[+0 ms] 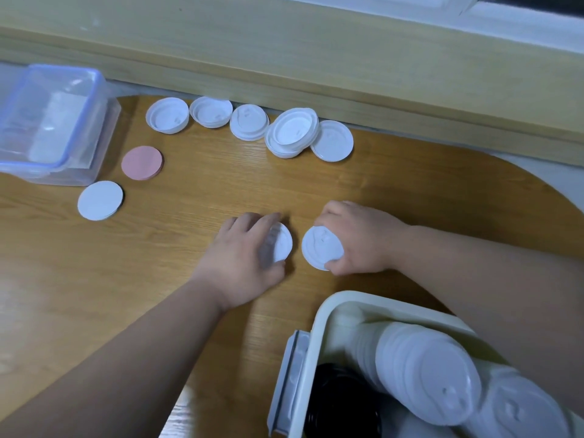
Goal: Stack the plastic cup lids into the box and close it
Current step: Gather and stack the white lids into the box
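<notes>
The left hand (249,248) curls its fingers round a white lid (282,245) on the table (221,184); the right hand (360,241) grips a second lid (319,247).

Lids (249,124) line the table's (94,295) far edge, box (322,314) nearest.

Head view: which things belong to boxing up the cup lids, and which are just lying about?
Job: left hand and left lid, right hand and right lid, loose lids by wall, cream box.
Lying about: pink disc, white disc, maybe clear tub.
</notes>
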